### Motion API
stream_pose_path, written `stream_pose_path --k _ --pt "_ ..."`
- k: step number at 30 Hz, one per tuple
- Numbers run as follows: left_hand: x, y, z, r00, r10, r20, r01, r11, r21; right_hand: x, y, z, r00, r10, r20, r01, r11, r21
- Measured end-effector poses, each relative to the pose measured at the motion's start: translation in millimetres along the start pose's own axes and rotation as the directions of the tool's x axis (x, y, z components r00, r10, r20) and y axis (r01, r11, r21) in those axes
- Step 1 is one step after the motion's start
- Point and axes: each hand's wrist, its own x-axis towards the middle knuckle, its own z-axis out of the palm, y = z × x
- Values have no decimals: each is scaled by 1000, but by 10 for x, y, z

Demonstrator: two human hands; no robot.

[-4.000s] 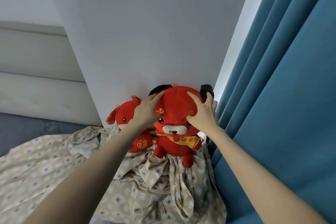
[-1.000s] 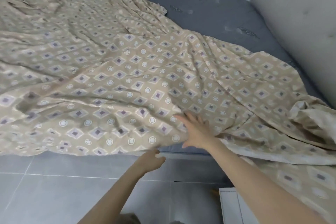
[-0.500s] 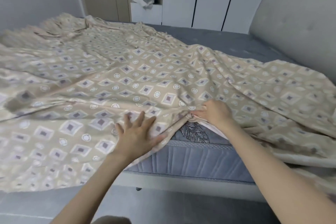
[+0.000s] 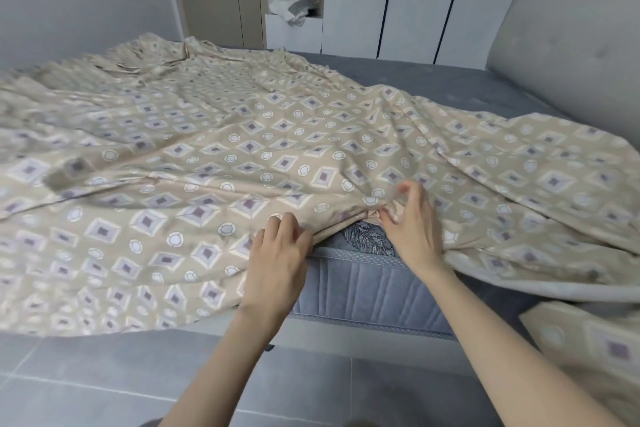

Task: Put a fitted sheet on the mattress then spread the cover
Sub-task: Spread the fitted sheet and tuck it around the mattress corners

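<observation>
Head view: a beige patterned fitted sheet [image 4: 207, 156] lies rumpled across the bed from 9 o'clock to 3 o'clock. At 7 o'clock the left hand [image 4: 277, 253] bunches its near edge under curled fingers. The grey mattress [image 4: 363, 281] shows bare at 5 o'clock. At 4 o'clock the right hand [image 4: 412, 232] pinches the same edge between thumb and fingers. A padded headboard [image 4: 571, 62] stands at 2 o'clock.

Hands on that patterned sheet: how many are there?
2. The left hand grips the edge of the sheet over the side of the mattress. The right hand, just beside it, pinches bunched fabric above the bare patch. No others are visible.
</observation>
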Motion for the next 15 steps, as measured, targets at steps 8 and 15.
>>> stream_pose_path --k 8,15 --pt "-33 -65 -60 976 -184 120 191 980 -54 -285 -119 -58 916 -400 42 401 916 -28" --pt "-36 -91 -161 927 -339 160 375 842 -387 23 -319 -133 901 -34 432 183 933 -310"
